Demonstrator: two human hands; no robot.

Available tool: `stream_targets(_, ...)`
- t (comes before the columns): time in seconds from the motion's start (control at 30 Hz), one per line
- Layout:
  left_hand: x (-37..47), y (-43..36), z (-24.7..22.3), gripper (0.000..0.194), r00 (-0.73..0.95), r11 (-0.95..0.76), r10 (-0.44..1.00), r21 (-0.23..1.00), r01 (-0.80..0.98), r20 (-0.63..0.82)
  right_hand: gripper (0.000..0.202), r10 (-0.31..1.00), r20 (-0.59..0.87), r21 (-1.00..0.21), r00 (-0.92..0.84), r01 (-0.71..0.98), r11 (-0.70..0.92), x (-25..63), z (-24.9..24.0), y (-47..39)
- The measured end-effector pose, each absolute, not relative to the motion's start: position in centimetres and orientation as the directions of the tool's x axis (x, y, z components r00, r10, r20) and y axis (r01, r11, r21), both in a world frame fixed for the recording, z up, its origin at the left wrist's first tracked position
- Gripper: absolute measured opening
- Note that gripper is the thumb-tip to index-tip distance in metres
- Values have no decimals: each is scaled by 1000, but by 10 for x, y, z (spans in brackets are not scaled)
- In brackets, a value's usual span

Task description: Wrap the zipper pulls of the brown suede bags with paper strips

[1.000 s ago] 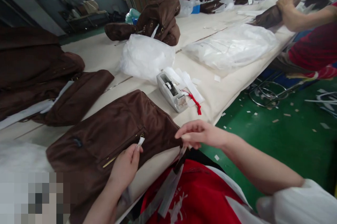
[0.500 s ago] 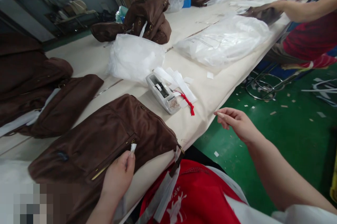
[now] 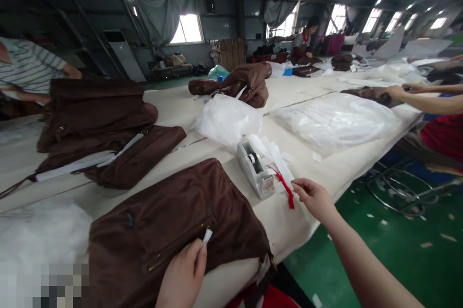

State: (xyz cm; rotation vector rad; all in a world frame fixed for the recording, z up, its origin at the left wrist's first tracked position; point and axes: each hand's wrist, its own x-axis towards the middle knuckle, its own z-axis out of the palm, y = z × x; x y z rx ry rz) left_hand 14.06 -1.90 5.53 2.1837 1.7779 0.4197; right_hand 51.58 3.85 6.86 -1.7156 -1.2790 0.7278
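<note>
A dark brown bag lies flat on the table in front of me, its zipped pocket facing up. My left hand rests over the bag's lower side, thumb and finger closed on a small white strip beside the zipper pull. My right hand hovers at the table edge with its fingertips drawn together; whether anything is between them is too small to tell. Just left of those fingertips are a red cord and several white paper strips. Beside them stands a grey tape dispenser.
More brown bags are piled at the left and farther back. Clear plastic bags and crumpled plastic lie on the table. A co-worker's arms handle a brown item at the right. Another person in stripes stands far left.
The view has tilted up, showing more of the room. My right hand has come from beyond the table edge to beside the red cord and paper strips. My left hand keeps its pinch.
</note>
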Motion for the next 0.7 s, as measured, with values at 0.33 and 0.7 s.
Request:
stream_targets(0.33,144,-23,59,31,178,-160,984,399,903,-9,24,977,178,-466,113,885,-17,493,79,62)
stream_targets(0.7,147,-27,68,27,162,-121,985,411,903,-66,41,989,115,-706,88,708,19,476,89,91)
